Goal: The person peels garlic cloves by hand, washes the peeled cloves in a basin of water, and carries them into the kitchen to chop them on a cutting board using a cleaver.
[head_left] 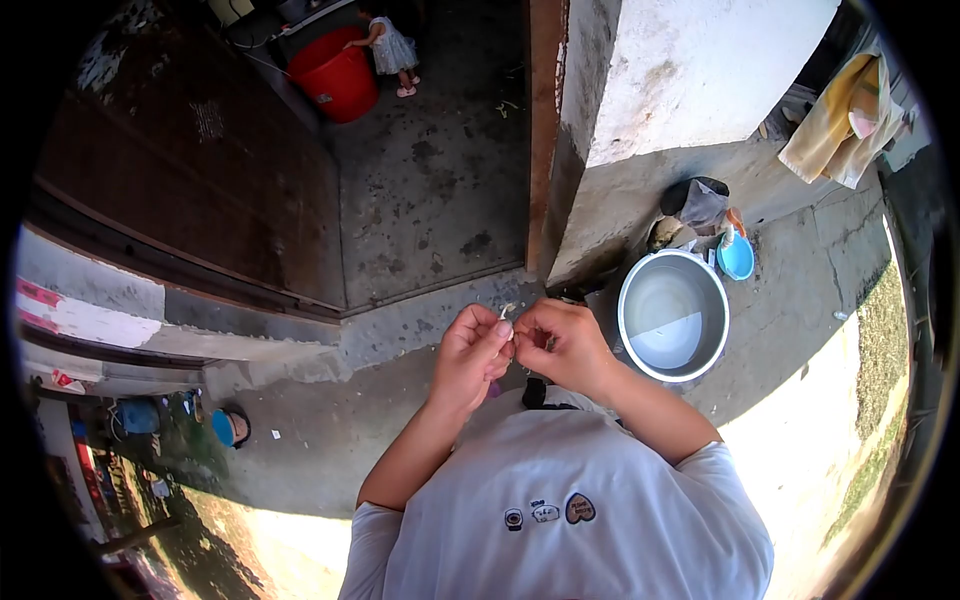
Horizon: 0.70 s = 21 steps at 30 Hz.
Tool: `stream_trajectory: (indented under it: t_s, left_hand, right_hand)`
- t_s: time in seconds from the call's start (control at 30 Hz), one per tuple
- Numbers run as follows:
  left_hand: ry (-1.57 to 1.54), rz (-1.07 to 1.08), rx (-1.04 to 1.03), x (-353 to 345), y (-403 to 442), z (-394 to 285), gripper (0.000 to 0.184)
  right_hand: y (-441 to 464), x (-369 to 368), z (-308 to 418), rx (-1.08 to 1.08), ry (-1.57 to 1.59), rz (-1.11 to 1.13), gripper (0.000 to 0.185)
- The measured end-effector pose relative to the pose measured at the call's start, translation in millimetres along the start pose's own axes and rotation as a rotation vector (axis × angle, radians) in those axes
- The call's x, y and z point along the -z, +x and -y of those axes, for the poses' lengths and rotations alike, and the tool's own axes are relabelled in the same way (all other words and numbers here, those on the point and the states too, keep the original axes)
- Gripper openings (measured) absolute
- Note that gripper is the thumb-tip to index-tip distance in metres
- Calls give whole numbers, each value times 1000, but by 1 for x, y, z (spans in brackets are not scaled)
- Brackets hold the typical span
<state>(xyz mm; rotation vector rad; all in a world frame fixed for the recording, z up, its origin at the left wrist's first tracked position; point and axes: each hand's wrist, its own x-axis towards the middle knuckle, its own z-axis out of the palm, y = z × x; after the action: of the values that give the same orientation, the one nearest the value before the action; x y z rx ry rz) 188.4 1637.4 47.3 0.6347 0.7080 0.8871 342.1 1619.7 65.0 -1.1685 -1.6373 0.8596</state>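
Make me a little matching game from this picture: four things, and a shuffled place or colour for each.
1. Small pale thing
2. Large metal basin
3. Indoor tub
4. Hanging cloth

A. Red
B. On the ground outdoors
C. Where left hand and right hand meet
D. Partly yellow

Pairs: 1-C, 2-B, 3-A, 4-D

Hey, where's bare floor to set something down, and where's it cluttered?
The shaded floor looks bare between your left hand and the blue bucket, bar a white scrap near the bucket, and again right of the metal basin. It's crowded between that basin and the wall, with a blue bowl and a plastic bag.
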Motion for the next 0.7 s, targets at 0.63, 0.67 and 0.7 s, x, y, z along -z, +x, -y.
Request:
stream_trajectory:
  t_s: [0.63, 0.67, 0.7]
  left_hand:
    - [30, 48, 100, 13, 0, -11, 14]
    - [29, 47, 102, 12, -1, -10, 14]
    - [40, 47, 87, 11, -2, -11, 13]
  right_hand:
    - [7, 9, -3, -170, 143, -53, 10]
    - [9, 7, 3, -93, 119, -70, 13]
    - [9, 6, 5, -15, 94, -88, 16]
